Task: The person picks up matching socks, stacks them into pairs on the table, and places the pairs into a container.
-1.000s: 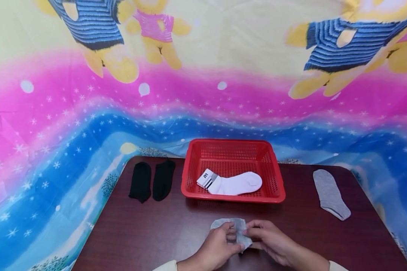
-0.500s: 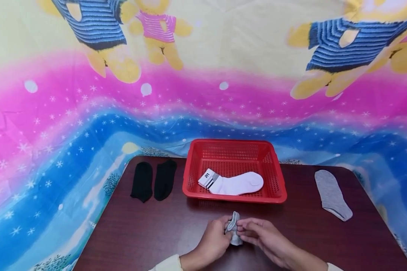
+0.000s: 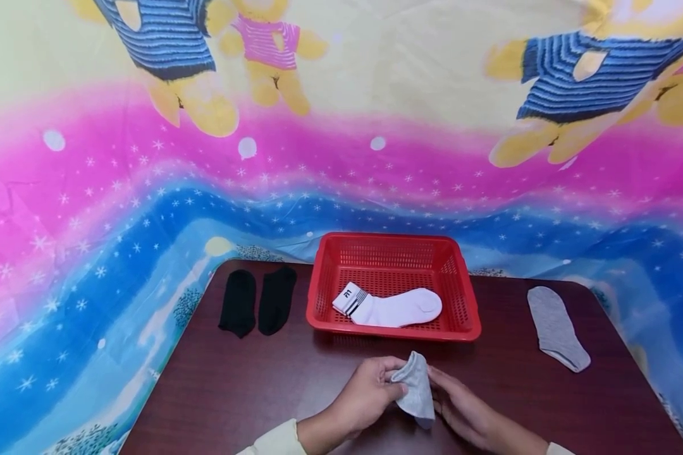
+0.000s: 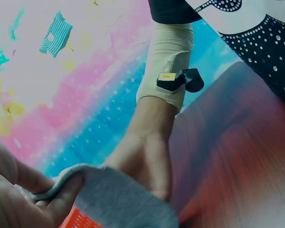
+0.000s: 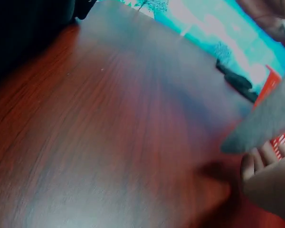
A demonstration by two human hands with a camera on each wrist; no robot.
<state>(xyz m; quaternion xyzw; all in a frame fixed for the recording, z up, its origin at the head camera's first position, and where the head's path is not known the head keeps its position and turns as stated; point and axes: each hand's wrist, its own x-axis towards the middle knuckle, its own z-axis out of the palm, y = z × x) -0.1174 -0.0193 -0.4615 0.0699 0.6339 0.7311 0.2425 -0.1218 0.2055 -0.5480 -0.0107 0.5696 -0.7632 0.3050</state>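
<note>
A light grey ankle sock (image 3: 417,392) hangs above the near part of the table, its toe end pointing down. My left hand (image 3: 370,388) pinches its upper edge between thumb and fingers; in the left wrist view that thumb (image 4: 69,194) presses on the folded grey cloth (image 4: 123,194). My right hand (image 3: 461,404) is at the sock's right side, fingers fairly straight and partly hidden behind it. In the right wrist view the sock (image 5: 261,123) slants down over the right fingers (image 5: 261,161).
Behind the hands stands a red basket (image 3: 394,332) with white socks (image 3: 398,308) in it. Two black socks (image 3: 239,303) lie at the left of the dark wood table (image 3: 233,392). Another grey sock (image 3: 558,328) lies flat at the right. A patterned cloth (image 3: 341,164) hangs behind.
The grey sock went from spread between both hands to bunched upright, and now hangs longer from my left hand, slightly right. My right fingers have straightened and moved to its side.
</note>
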